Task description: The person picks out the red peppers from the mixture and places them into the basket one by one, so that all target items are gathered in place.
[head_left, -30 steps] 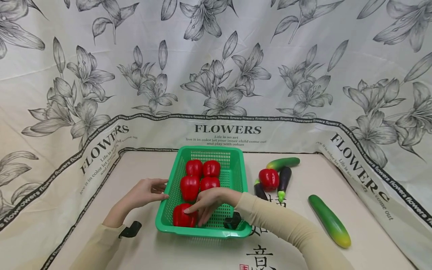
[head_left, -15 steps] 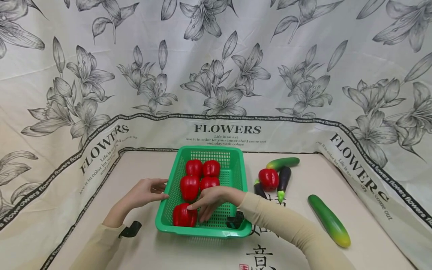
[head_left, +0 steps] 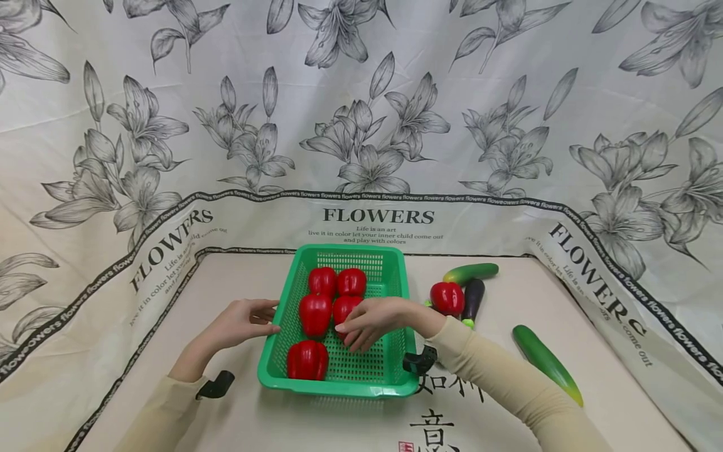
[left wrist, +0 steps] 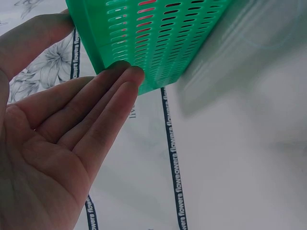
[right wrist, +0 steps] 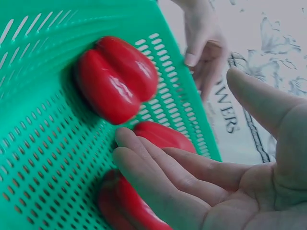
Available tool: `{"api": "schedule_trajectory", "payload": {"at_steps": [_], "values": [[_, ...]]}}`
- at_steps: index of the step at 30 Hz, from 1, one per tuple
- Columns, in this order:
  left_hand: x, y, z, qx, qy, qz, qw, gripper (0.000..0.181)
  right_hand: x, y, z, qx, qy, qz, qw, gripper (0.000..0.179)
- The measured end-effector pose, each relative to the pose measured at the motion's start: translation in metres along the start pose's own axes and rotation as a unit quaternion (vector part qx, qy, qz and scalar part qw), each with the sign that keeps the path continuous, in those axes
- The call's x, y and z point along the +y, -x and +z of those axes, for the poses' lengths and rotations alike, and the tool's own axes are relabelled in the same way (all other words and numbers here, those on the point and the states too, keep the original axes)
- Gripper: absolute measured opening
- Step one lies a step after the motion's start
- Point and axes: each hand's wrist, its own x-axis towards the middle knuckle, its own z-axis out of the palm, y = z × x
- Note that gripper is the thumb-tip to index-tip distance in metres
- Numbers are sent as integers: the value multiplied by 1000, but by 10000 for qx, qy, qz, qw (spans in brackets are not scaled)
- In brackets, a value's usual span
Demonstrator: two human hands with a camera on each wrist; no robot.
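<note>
Several red bell peppers lie inside a green plastic basket [head_left: 271,370]. The nearest bell pepper [head_left: 307,360] sits by itself in the front left corner, and the others fill the left and middle of the back part. My right hand [head_left: 375,319] hovers over the basket with its fingers extended, holding nothing; it partly covers one bell pepper [head_left: 346,309]. In the right wrist view the palm faces the peppers. My left hand [head_left: 245,323] is at the basket's left wall, fingers straight, fingertips touching or very close to the rim, as the left wrist view also shows.
Right of the basket, another red bell pepper [head_left: 447,298] lies beside an eggplant [head_left: 473,300] and a green cucumber [head_left: 471,272]. A second cucumber [head_left: 545,361] lies farther right, partly behind my right sleeve. A floral cloth [head_left: 373,138] hangs along the table's back and sides.
My right hand has come away from the front left bell pepper and moved up and to the right. That pepper stays in the basket corner. My left hand keeps its place.
</note>
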Motion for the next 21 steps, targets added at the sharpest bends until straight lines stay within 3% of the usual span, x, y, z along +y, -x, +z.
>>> {"api": "schedule_trajectory", "payload": {"at_steps": [21], "values": [[-3, 5, 1, -5, 102, 13, 9999, 60, 10, 49, -51, 747, -663, -307, 9945, 52]]}}
